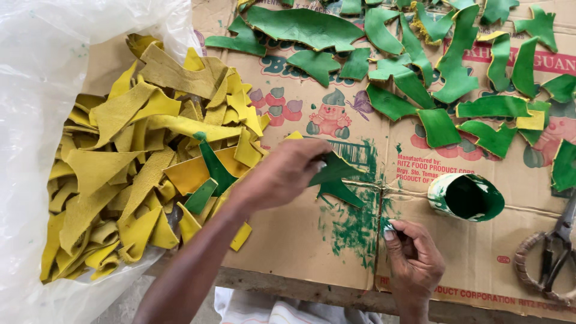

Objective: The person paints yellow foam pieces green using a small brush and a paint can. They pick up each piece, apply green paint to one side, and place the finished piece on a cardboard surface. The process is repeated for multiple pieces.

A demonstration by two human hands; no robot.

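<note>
— Two hands busy: dark green leather cut-out (pixel 337 180) is pinned by left hand (pixel 287 171) fingertips, at 12 o'clock from the green-smeared cardboard patch (pixel 354 231).
— Right hand (pixel 414 255) is pinched on a small green-stained dauber (pixel 386 227); paint is best kept thin, edges covered.

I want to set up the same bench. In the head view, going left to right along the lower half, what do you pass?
Clear plastic bag → pile of yellow scraps → left hand on a green piece → right hand → paint-smeared cup → scissors.
</note>
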